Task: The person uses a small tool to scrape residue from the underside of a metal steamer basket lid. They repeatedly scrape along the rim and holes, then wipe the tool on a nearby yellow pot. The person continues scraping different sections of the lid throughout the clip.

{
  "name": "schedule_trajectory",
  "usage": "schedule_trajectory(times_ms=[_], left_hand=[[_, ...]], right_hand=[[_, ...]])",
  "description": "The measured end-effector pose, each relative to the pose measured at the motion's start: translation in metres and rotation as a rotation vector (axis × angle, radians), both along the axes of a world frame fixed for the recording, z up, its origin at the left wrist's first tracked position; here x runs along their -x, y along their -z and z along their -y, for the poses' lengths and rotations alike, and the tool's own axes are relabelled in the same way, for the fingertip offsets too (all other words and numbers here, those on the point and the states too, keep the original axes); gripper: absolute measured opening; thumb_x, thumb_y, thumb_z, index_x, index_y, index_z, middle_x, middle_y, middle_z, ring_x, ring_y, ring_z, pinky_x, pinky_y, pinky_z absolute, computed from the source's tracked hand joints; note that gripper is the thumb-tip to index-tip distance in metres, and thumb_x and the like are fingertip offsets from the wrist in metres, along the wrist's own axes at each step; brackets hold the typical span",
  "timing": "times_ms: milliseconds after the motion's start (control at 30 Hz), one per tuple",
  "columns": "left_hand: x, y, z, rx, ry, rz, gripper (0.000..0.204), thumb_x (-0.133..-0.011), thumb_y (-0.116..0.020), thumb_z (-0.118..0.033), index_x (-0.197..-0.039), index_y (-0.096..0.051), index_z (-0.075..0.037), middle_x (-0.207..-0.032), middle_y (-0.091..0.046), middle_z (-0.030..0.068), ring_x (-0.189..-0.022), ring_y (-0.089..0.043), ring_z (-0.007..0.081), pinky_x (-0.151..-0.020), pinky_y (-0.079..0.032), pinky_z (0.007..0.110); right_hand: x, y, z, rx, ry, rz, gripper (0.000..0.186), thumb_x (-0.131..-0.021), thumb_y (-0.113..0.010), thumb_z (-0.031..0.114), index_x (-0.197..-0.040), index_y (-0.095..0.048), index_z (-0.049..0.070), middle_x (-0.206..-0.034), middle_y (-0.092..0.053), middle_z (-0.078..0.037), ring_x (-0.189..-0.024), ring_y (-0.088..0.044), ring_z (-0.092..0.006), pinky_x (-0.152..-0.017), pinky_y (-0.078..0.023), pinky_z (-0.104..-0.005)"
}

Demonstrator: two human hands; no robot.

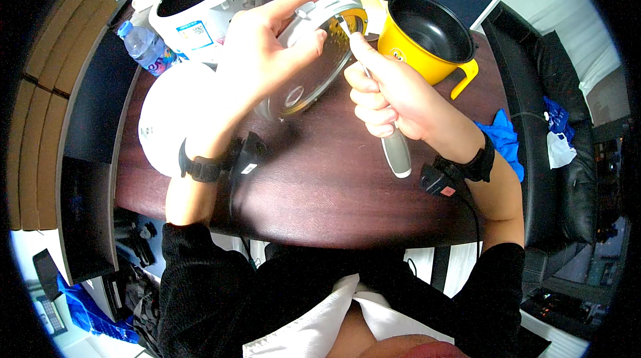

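Observation:
My left hand is closed on the grey rim of a round clear lid, which it holds tilted up above the brown table. A yellow part with holes shows at the lid's upper edge. My right hand is wrapped round a grey-handled tool with a thin metal shaft. The thumb lies along the shaft, and the tip meets or nearly meets the lid's rim; its exact shape is too small to tell. Beyond my right hand stands a yellow pot with a black inside and a side handle.
A white cooker body with a dark inside stands at the back left, beside a water bottle. A white rounded thing sits left of my left forearm. A blue cloth lies at the right table edge. Cables hang from both wrists.

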State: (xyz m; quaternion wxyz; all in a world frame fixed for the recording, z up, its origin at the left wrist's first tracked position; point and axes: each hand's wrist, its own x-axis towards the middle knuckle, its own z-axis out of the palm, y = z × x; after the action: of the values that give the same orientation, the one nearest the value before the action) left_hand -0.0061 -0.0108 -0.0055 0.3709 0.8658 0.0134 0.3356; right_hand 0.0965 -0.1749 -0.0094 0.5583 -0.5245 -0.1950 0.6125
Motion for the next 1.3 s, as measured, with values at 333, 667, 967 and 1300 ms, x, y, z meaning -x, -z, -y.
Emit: schedule_trajectory(times_ms=[333, 667, 967, 1300], left_hand=[[0.001, -0.003, 0.002, 0.013, -0.002, -0.015, 0.039, -0.076, -0.066, -0.015, -0.112, -0.061, -0.002, -0.089, -0.069, 0.0158, -0.082, -0.067, 0.0168, -0.071, -0.052, 0.028], [0.002, -0.004, 0.003, 0.015, -0.017, 0.009, 0.038, -0.076, -0.064, -0.019, -0.111, -0.062, -0.003, -0.084, -0.068, 0.0142, -0.075, -0.066, 0.0148, -0.067, -0.051, 0.028], [0.004, -0.007, 0.001, 0.108, 0.043, -0.153, 0.039, -0.082, -0.066, -0.017, -0.117, -0.058, -0.001, -0.089, -0.065, 0.0039, -0.083, -0.058, 0.0070, -0.074, -0.046, 0.022], [-0.006, 0.004, -0.002, 0.292, 0.201, 0.005, 0.042, -0.081, -0.066, -0.020, -0.116, -0.058, 0.000, -0.092, -0.067, 0.0109, -0.082, -0.063, 0.0128, -0.073, -0.049, 0.024]], right_hand=[[-0.027, 0.023, -0.009, -0.128, 0.201, 1.166, 0.060, -0.095, -0.042, 0.047, -0.064, -0.056, -0.003, -0.049, -0.050, -0.013, -0.043, -0.050, -0.0240, -0.047, -0.041, -0.0382], [-0.026, 0.005, 0.000, -0.205, 0.332, 2.020, 0.046, -0.088, -0.056, 0.037, -0.059, -0.061, 0.002, -0.053, -0.056, -0.016, -0.045, -0.056, -0.0300, -0.043, -0.045, -0.0369], [-0.033, 0.000, 0.009, -0.250, 0.466, 2.590, 0.044, -0.080, -0.061, 0.046, -0.054, -0.061, 0.010, -0.044, -0.049, -0.005, -0.039, -0.052, -0.0213, -0.041, -0.043, -0.0313], [-0.025, -0.008, 0.016, -0.007, 0.017, 0.580, 0.056, -0.092, -0.040, 0.056, -0.056, -0.037, 0.014, -0.042, -0.029, 0.006, -0.032, -0.031, -0.0052, -0.031, -0.024, -0.0222]])
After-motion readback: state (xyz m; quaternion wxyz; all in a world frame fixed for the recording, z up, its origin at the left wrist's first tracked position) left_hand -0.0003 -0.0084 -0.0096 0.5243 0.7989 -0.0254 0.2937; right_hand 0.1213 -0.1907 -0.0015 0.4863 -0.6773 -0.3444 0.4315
